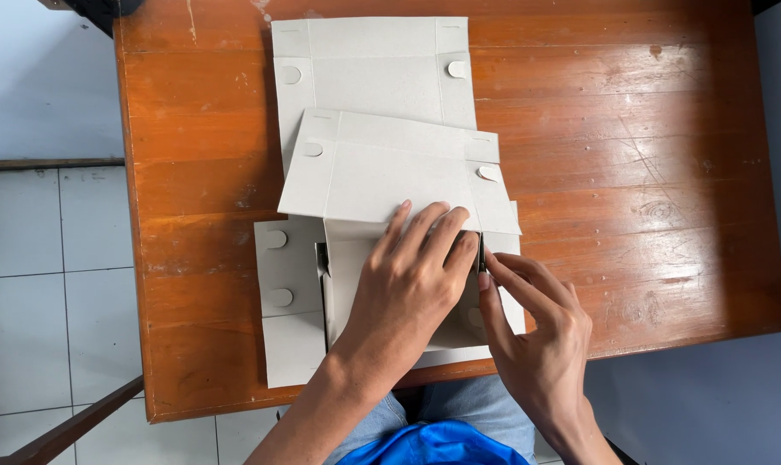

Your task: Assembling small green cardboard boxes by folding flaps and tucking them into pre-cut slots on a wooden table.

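Observation:
A grey cardboard box blank lies half folded on the wooden table, its lid panel tilted up toward the far side. My left hand rests palm-down inside the box, fingers pressed against the right inner wall. My right hand pinches the box's right side flap from outside, thumb and forefinger at the fold. The left side flap lies flat on the table. A second flat grey blank lies underneath, further away.
The table's near edge runs just under my wrists. White tiled floor shows at the left, with a dark wooden bar at the lower left. My jeans and blue shirt show at the bottom.

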